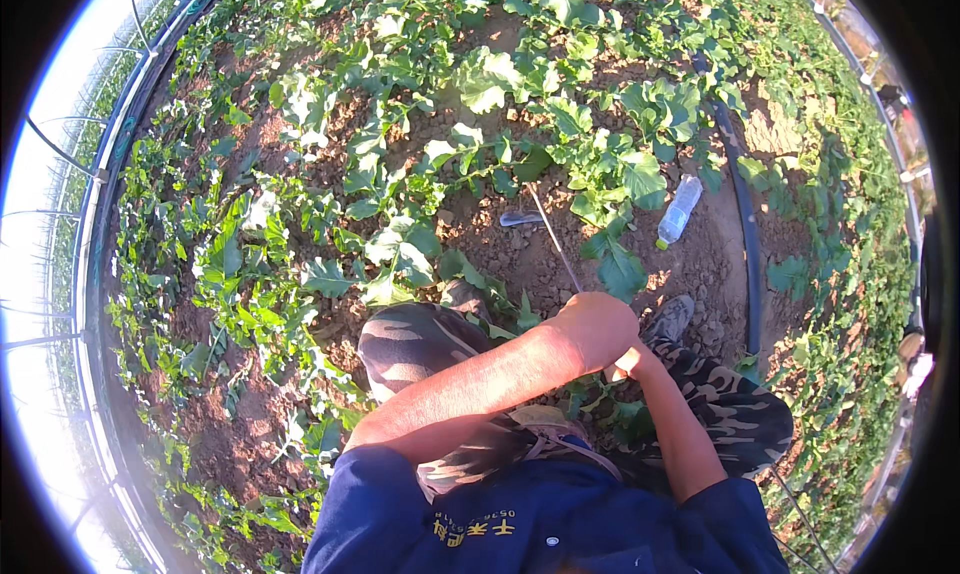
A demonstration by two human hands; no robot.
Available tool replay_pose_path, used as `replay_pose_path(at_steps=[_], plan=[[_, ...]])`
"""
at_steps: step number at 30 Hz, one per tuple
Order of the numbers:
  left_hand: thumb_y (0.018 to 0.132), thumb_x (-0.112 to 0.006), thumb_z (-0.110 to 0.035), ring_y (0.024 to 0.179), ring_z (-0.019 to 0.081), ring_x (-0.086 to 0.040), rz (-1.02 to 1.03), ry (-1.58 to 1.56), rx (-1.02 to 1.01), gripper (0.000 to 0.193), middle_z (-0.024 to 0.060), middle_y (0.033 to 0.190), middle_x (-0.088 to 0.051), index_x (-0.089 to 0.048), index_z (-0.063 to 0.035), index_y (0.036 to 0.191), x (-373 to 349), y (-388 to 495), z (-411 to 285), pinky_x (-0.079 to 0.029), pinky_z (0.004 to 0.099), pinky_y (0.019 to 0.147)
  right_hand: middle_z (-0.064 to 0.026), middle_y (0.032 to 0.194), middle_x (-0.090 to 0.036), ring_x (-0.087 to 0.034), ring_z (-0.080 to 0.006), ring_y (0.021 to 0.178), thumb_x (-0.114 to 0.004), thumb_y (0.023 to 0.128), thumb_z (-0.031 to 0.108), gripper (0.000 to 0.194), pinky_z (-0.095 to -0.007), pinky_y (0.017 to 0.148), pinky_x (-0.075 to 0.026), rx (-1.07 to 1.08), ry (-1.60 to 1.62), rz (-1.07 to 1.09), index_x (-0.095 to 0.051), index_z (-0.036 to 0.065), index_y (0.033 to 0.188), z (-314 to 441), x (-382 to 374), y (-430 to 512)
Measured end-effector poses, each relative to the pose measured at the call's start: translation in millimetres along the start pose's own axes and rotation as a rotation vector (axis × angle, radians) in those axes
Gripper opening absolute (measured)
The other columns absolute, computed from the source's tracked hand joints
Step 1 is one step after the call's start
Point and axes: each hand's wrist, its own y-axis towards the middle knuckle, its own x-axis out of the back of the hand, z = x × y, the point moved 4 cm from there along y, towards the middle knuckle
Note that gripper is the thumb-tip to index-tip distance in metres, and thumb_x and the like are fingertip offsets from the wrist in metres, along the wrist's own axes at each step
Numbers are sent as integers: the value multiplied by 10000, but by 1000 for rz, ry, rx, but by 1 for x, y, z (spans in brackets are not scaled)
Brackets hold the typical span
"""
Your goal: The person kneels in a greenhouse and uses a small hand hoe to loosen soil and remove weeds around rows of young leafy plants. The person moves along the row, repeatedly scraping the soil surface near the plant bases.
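Observation:
My left hand [604,325] is bent into a fist in front of my knees, its fingers mostly hidden from above. A thin, pale rod [553,233], probably a hoe handle, runs from the soil up into this fist. Beside its far part lies a narrow, flat blade [521,218] that looks metallic; where it joins the rod cannot be made out. Tucked just below the fist, my right hand [628,362] has curled fingers, and the left arm hides part of it. Leafy green plants [405,255] stand around the rod, with a broad leaf [621,270] close by my hands.
A clear plastic bottle [680,210] lies on the soil to the right. Past it runs a black irrigation hose [739,199]. My camouflage-trousered knees [420,341] frame my hands. A pale pipe frame [94,221] edges the plot at left.

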Motion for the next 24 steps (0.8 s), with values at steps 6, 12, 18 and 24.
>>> replay_pose_path(at_steps=[6,12,18,24], plan=[[761,-721,-184,942,268,-671,-148,210,128,362,124,1021,-677,-679,18,1058,5,-11,-8,-503,405,762,-114,948,-652,-635,-259,763,-597,920,265,599,-374,658,-489,281,-356,-259,-375,165,1468,14,-15,48],[696,-761,-211,886,262,-680,-176,320,29,426,125,971,-677,-683,7,1054,13,-17,-25,-496,387,742,-226,1214,-612,-583,-451,1083,-602,903,176,680,-446,876,-488,763,-603,-477,-282,174,1503,53,-11,191],[731,-745,-211,892,259,-679,44,599,420,357,83,948,-679,-699,-37,1039,8,2,-24,-506,405,748,-178,1174,-661,-671,-310,1012,-536,958,333,587,-396,853,-516,187,-423,-236,-317,105,1452,120,-46,233],[784,-700,-169,907,267,-674,-49,194,116,288,81,986,-687,-711,-59,1050,21,-5,-2,-504,417,690,-251,1120,-645,-606,-455,1029,-570,928,327,653,-505,869,-489,307,-600,-350,-272,222,1499,5,-5,210]])
